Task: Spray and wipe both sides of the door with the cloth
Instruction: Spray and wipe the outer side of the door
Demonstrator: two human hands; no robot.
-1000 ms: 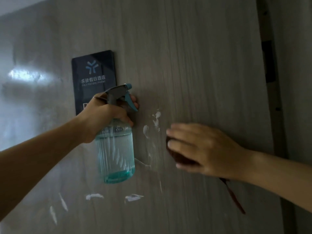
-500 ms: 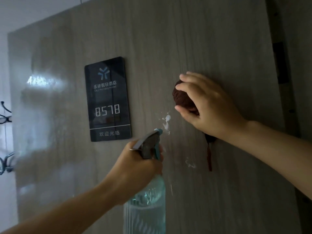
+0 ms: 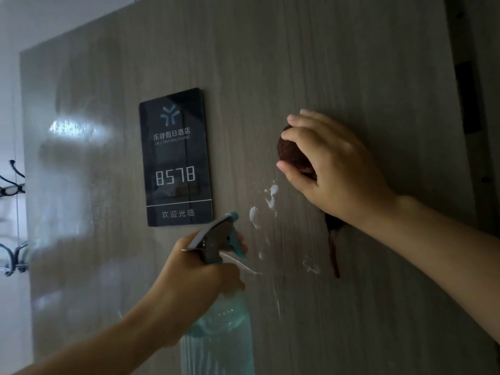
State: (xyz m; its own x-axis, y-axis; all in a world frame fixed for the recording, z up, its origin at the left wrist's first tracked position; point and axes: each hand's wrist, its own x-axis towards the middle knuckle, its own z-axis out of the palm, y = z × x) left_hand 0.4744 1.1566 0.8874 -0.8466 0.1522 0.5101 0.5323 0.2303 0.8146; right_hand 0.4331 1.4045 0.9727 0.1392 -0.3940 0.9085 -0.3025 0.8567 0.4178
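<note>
From my head camera, my right hand (image 3: 335, 169) presses the balled dark red cloth (image 3: 290, 147) against the grey wood-grain door (image 3: 338, 63), fingers curled over it, a loose end hanging below my wrist. It sits about where it was half a second ago, well above where it was a second ago. My left hand (image 3: 194, 282) grips the neck of the spray bottle (image 3: 219, 334), one finger round the trigger, still low under the black room sign (image 3: 176, 158). White foam smears (image 3: 272, 194) lie between sign and cloth.
</note>
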